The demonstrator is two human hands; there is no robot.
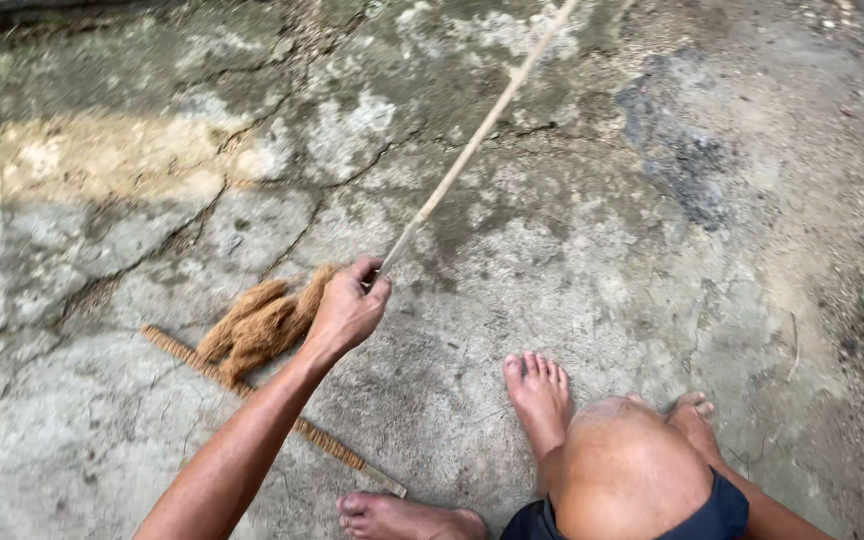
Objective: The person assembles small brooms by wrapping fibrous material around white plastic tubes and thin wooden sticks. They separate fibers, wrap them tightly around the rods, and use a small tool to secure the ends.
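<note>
A thin pale stick (477, 140) runs taut up and away over the cracked concrete floor (592, 260), its near end pinched in the left hand (347, 310). Just beside that hand lies a brown fibre bundle (257, 325) atop a twisted rope (262, 400). The right hand is out of sight.

The one camera sits on my head and looks steeply down at the cracked concrete floor (572, 260) in front of me. It is close: my knee (627, 470) and bare feet (540, 392) fill the near edge, my arm reaches in from near left, and the floor runs to the far edge.
</note>
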